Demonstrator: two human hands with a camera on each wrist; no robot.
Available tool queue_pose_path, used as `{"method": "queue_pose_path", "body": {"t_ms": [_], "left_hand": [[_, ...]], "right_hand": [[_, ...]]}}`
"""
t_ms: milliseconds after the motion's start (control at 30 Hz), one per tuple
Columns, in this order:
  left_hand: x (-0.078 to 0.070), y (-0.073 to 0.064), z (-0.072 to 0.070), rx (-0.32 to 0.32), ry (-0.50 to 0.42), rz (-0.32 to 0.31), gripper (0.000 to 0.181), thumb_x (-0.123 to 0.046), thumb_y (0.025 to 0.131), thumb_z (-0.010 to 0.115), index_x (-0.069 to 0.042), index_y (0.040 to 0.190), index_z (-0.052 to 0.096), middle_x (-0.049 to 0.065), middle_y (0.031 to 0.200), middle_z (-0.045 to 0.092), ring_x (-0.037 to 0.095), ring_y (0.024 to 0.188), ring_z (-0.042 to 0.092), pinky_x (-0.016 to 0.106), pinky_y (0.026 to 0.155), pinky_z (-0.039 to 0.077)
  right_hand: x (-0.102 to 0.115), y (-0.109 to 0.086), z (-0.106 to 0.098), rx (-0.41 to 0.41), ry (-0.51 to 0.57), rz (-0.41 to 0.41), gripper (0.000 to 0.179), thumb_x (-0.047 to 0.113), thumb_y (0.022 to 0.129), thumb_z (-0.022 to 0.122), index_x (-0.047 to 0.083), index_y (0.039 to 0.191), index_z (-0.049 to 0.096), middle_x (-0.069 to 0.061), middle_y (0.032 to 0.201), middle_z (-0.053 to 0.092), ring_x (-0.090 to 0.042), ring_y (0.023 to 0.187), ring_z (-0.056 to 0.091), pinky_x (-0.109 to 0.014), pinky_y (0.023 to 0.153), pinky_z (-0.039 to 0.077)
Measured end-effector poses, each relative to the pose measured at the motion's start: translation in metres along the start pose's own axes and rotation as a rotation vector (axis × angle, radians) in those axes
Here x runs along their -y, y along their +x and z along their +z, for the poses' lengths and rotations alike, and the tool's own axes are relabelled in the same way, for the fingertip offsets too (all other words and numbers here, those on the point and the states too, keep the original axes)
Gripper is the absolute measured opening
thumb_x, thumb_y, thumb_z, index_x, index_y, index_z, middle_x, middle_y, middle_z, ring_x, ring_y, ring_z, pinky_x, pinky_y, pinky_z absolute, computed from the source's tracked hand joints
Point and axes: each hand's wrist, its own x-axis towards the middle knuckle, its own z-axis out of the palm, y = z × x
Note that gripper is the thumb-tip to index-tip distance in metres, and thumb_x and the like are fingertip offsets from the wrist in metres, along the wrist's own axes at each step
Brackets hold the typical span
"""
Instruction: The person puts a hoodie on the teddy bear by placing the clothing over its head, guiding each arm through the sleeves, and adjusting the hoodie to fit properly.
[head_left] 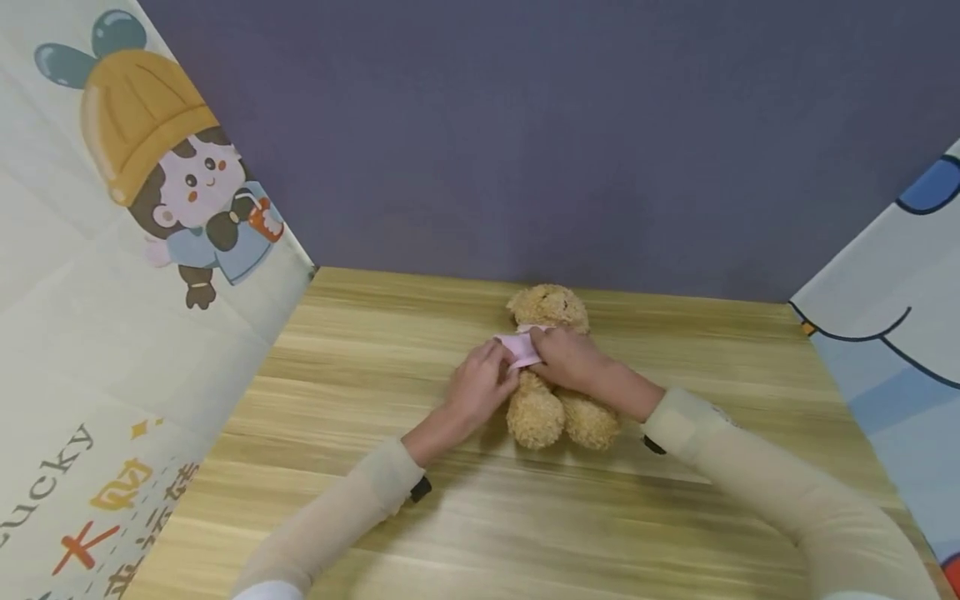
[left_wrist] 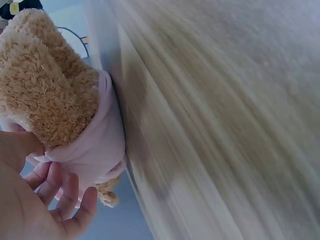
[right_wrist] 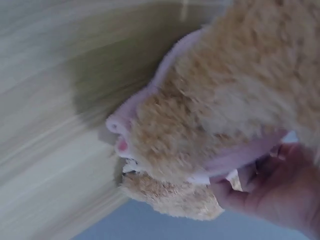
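Observation:
A light brown teddy bear (head_left: 536, 412) lies on the wooden tabletop with its head towards the far edge and its legs towards me. Pink doll clothing (head_left: 517, 349) wraps its body. My left hand (head_left: 477, 385) pinches the hem on the left side; in the left wrist view its thumb and index finger meet at the pink cloth (left_wrist: 102, 145), the other fingers loosely bent. My right hand (head_left: 576, 360) lies across the bear's middle and pinches the clothing from the right. In the right wrist view the bear's fur (right_wrist: 240, 75) hides part of the grip.
The wooden tabletop (head_left: 375, 367) ends at a dark blue-grey panel (head_left: 525, 142) just behind the bear's head. Printed sheets with cartoon figures stand on the left (head_left: 247, 350) and on the right (head_left: 862, 333).

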Motion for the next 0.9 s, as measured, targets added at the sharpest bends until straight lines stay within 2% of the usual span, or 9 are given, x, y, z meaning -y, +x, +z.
{"method": "queue_pose_path", "body": {"t_ms": [33, 100, 200, 267, 433, 633, 733, 800, 900], "left_hand": [[0.001, -0.002, 0.0, -0.012, -0.001, 0.015, 0.008, -0.017, 0.095, 0.067, -0.011, 0.097, 0.063, 0.007, 0.107, 0.067, 0.03, 0.107, 0.065, 0.041, 0.084, 0.058], [0.001, -0.007, -0.001, -0.023, -0.021, 0.05, 0.006, -0.016, 0.096, 0.065, -0.011, 0.096, 0.063, 0.008, 0.104, 0.067, 0.031, 0.105, 0.067, 0.041, 0.081, 0.059], [0.001, -0.014, -0.001, -0.019, -0.05, 0.107, 0.004, -0.014, 0.098, 0.062, -0.011, 0.096, 0.061, 0.005, 0.094, 0.064, 0.025, 0.09, 0.066, 0.037, 0.07, 0.057], [0.001, -0.018, -0.001, -0.016, -0.056, 0.121, 0.004, -0.015, 0.1, 0.061, -0.011, 0.099, 0.061, 0.002, 0.089, 0.06, 0.022, 0.08, 0.063, 0.035, 0.064, 0.054], [0.007, -0.027, -0.002, -0.035, -0.047, 0.127, 0.007, -0.019, 0.101, 0.064, -0.013, 0.102, 0.066, 0.001, 0.091, 0.064, 0.024, 0.094, 0.068, 0.038, 0.076, 0.057], [0.013, -0.031, -0.005, -0.022, -0.101, 0.181, 0.013, -0.022, 0.102, 0.062, -0.013, 0.107, 0.069, 0.003, 0.102, 0.068, 0.018, 0.087, 0.065, 0.034, 0.074, 0.057], [0.027, -0.034, -0.015, -0.034, -0.154, 0.119, 0.014, -0.024, 0.102, 0.064, -0.014, 0.108, 0.07, 0.001, 0.101, 0.069, 0.015, 0.084, 0.066, 0.03, 0.072, 0.057], [0.039, -0.034, -0.023, -0.047, -0.207, 0.068, 0.012, -0.02, 0.101, 0.064, -0.012, 0.109, 0.071, 0.003, 0.1, 0.069, 0.015, 0.081, 0.066, 0.028, 0.07, 0.057], [0.055, -0.028, -0.029, -0.081, -0.284, 0.021, 0.011, -0.01, 0.099, 0.066, -0.007, 0.107, 0.073, 0.005, 0.099, 0.071, 0.015, 0.076, 0.065, 0.026, 0.067, 0.057]], "right_hand": [[0.002, -0.001, 0.0, -0.002, -0.005, 0.008, 0.035, 0.03, 0.097, 0.07, -0.003, 0.104, 0.064, -0.016, 0.076, 0.064, -0.03, 0.063, 0.064, -0.04, 0.052, 0.055], [0.008, -0.003, 0.002, -0.014, -0.037, 0.035, 0.033, 0.029, 0.098, 0.068, -0.003, 0.105, 0.065, -0.016, 0.075, 0.064, -0.03, 0.063, 0.064, -0.041, 0.05, 0.055], [0.017, -0.005, 0.008, -0.036, -0.089, 0.095, 0.031, 0.029, 0.098, 0.066, -0.001, 0.104, 0.066, -0.016, 0.074, 0.063, -0.032, 0.063, 0.064, -0.044, 0.047, 0.054], [0.023, -0.007, 0.01, -0.049, -0.1, 0.133, 0.031, 0.031, 0.097, 0.067, 0.0, 0.103, 0.066, -0.016, 0.073, 0.063, -0.033, 0.063, 0.064, -0.045, 0.045, 0.053], [0.033, -0.011, 0.014, -0.062, -0.105, 0.166, 0.038, 0.039, 0.094, 0.072, 0.003, 0.102, 0.065, -0.015, 0.073, 0.063, -0.032, 0.061, 0.064, -0.045, 0.045, 0.053], [0.039, -0.01, 0.013, -0.023, -0.117, 0.201, 0.035, 0.037, 0.097, 0.067, 0.003, 0.106, 0.067, -0.014, 0.072, 0.063, -0.031, 0.061, 0.063, -0.045, 0.044, 0.052], [0.042, -0.017, 0.004, -0.012, -0.044, 0.138, 0.035, 0.034, 0.096, 0.071, 0.002, 0.107, 0.063, -0.013, 0.075, 0.062, -0.028, 0.062, 0.062, -0.039, 0.046, 0.052], [0.043, -0.024, -0.003, -0.03, 0.006, 0.073, 0.028, 0.026, 0.095, 0.073, 0.004, 0.105, 0.059, -0.011, 0.079, 0.061, -0.026, 0.062, 0.06, -0.036, 0.047, 0.05], [0.045, -0.034, -0.005, -0.089, -0.016, -0.01, 0.017, 0.018, 0.095, 0.072, 0.009, 0.103, 0.06, -0.01, 0.083, 0.06, -0.025, 0.064, 0.056, -0.033, 0.047, 0.047]]}}
